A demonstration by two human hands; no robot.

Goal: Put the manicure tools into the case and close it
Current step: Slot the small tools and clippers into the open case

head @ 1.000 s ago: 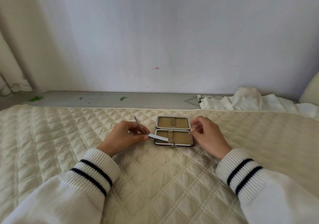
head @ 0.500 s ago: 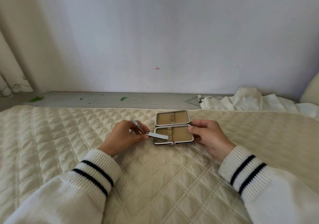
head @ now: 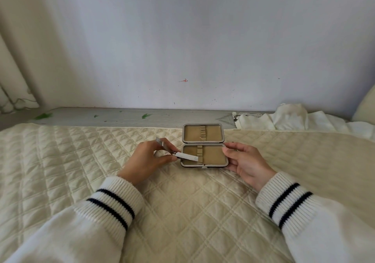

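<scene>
Now left hand point(head: 147, 160) grip is closed on the nail clipper point(head: 183, 156), lever swung up behind the fingers, flat end laid over the left rim of the case point(head: 204, 154), just short of the elastic loops. Right hand point(head: 246, 162) pinches the case's right edge, thumb on the rim. Versus 0.5 s ago: clipper tip is further into the near half; the case sits open on the quilted bed cover point(head: 182, 212), far half tilted up.
</scene>
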